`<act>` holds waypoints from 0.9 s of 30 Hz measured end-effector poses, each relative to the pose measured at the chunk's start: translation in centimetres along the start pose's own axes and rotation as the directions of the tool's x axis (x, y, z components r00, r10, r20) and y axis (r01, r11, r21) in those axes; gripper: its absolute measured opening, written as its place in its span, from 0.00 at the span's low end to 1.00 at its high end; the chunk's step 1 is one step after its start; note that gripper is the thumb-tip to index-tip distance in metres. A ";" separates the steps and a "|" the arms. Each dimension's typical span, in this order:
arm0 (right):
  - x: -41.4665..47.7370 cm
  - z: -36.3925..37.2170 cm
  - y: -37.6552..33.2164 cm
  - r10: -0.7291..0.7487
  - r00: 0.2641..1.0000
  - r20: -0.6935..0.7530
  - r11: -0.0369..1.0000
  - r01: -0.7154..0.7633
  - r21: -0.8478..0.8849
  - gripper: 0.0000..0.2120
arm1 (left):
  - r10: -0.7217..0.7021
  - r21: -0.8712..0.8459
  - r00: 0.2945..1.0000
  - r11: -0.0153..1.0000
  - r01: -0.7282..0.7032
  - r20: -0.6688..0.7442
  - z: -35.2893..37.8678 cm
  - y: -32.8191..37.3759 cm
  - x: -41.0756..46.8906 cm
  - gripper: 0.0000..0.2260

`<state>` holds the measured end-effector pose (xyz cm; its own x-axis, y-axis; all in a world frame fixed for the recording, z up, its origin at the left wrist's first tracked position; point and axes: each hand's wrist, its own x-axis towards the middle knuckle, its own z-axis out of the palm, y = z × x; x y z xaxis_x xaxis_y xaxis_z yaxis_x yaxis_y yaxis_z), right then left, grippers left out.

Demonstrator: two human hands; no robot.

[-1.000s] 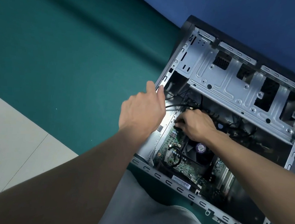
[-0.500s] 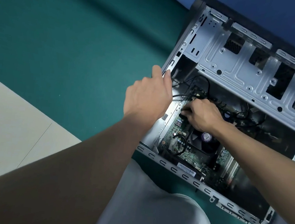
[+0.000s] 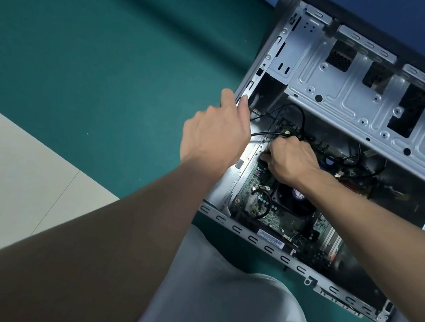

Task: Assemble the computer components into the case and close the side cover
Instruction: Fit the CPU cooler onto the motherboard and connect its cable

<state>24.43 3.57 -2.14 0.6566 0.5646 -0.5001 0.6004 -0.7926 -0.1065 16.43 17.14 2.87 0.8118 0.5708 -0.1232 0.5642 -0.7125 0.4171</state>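
An open grey computer case lies on its side on a teal mat. Inside it are a green motherboard and a black CPU fan. My left hand holds the case's left rim, thumb outside and index finger on the edge. My right hand is down inside the case with curled fingers. It grips the end of a black cable at the motherboard's upper left corner. The connector itself is hidden under the fingers.
A silver drive cage spans the upper part of the case, with more black wires below it. My knee in grey fabric sits against the case's near rim. Pale floor tiles lie left of the teal mat.
The view has drifted, so the case sits higher and further right in frame. Both hands stay where they were: left on the rim, right at the cable on the motherboard.
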 end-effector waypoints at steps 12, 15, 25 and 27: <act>0.2 -0.5 0.4 -0.037 0.998 0.057 0.999 0.038 -0.021 0.06 | 0.006 0.007 1.000 1.000 -0.006 0.000 0.1 0.0 0.0 0.13; -0.2 0.2 0.0 -0.041 0.997 -0.065 0.996 0.036 -0.086 0.09 | 0.008 0.015 1.000 1.000 -0.008 0.001 0.1 0.0 0.0 0.13; -0.1 0.7 -0.2 0.045 0.997 -0.064 0.999 -0.045 -0.002 0.07 | -0.002 0.002 1.000 1.000 0.002 0.010 0.1 0.0 0.0 0.13; 0.0 0.8 -0.2 0.041 0.997 -0.069 0.999 -0.043 -0.025 0.08 | -0.005 0.000 1.000 1.000 0.005 0.016 0.1 0.0 0.1 0.12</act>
<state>23.91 3.57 -2.81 0.7105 0.5464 -0.4435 0.5830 -0.8099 -0.0638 16.52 17.09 2.79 0.8111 0.5680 -0.1393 0.5684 -0.7094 0.4168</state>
